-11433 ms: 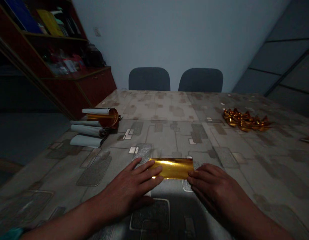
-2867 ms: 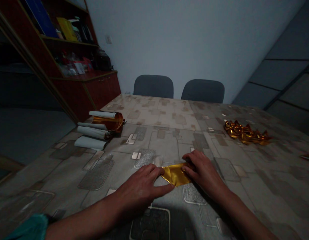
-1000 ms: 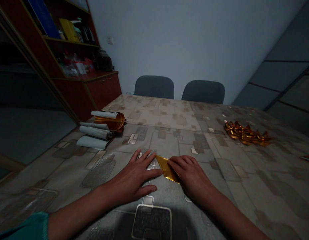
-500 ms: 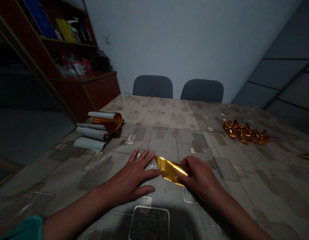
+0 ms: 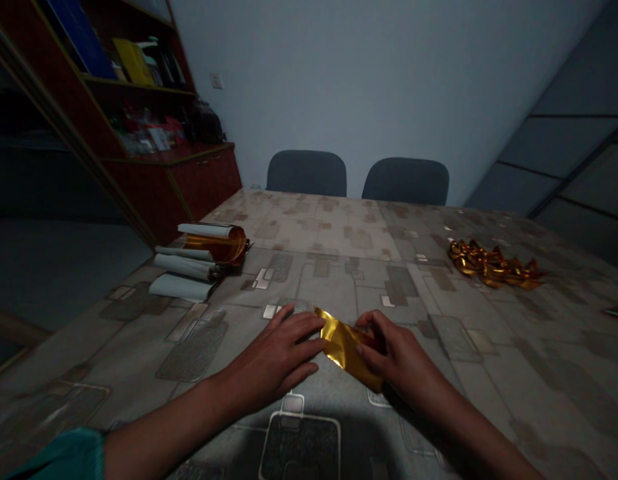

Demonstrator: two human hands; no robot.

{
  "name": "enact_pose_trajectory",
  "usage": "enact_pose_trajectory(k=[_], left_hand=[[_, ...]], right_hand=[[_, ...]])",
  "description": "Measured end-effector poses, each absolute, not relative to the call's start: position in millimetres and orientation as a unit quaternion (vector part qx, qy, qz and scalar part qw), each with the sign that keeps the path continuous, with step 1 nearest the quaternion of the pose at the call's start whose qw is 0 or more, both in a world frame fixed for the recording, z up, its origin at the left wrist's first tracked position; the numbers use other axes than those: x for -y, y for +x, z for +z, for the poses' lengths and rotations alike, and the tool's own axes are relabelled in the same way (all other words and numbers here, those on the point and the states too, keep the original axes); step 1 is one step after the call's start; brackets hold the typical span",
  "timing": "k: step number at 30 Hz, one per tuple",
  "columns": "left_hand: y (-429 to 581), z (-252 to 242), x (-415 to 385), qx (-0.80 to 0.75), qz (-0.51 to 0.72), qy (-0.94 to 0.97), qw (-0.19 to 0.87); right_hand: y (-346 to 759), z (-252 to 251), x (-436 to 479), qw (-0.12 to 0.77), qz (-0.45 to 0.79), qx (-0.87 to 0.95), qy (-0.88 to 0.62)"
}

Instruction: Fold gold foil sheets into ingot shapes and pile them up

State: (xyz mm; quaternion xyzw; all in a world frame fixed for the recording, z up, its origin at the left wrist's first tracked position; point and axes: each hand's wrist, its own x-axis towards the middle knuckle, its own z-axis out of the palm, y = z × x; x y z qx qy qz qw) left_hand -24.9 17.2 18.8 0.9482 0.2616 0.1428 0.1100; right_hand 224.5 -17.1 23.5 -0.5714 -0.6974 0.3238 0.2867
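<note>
A folded piece of gold foil paper [image 5: 345, 343] lies slanted on the patterned tablecloth between my hands. My right hand [image 5: 396, 350] pinches its right end between thumb and fingers. My left hand [image 5: 289, 347] is palm down with fingers apart, and its fingertips touch the left edge of the foil. The fingers of my right hand partly hide the foil's right end.
A stack of curled gold and white paper sheets [image 5: 201, 257] is at the table's left. Several folded gold foil pieces [image 5: 493, 263] sit in a cluster at the right. Two grey chairs [image 5: 306, 172] stand behind the table [image 5: 329, 230], beside a red cabinet [image 5: 203, 177].
My left hand has shifted slightly right, its fingertips now on the foil's edge. The foil has turned, its right end tipping lower, and more of its face shows.
</note>
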Motion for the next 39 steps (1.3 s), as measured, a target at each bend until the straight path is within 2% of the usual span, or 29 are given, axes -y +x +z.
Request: enact_pose_trajectory(k=[7, 12, 19, 27, 34, 39], left_hand=[[-24, 15, -19, -0.258, 0.159, 0.946, 0.111], [-22, 14, -20, -0.244, 0.18, 0.946, 0.115], [-22, -1, -27, -0.216, 0.271, 0.935, 0.078], [-17, 8, -27, -0.237, 0.32, 0.903, 0.161], [-21, 6, -28, -0.246, 0.324, 0.91, 0.076], [-21, 13, -28, -0.253, 0.333, 0.906, 0.061]], right_hand=[[219, 30, 20, 0.351, 0.438, 0.646, -0.517], [219, 27, 19, 0.342, 0.476, 0.628, -0.512], [217, 30, 20, 0.343, 0.389, 0.681, -0.517], [210, 31, 24, 0.307, 0.267, 0.77, -0.491], [213, 27, 26, 0.293, 0.123, 0.847, -0.427], [211, 31, 28, 0.318, 0.189, 0.822, -0.434]])
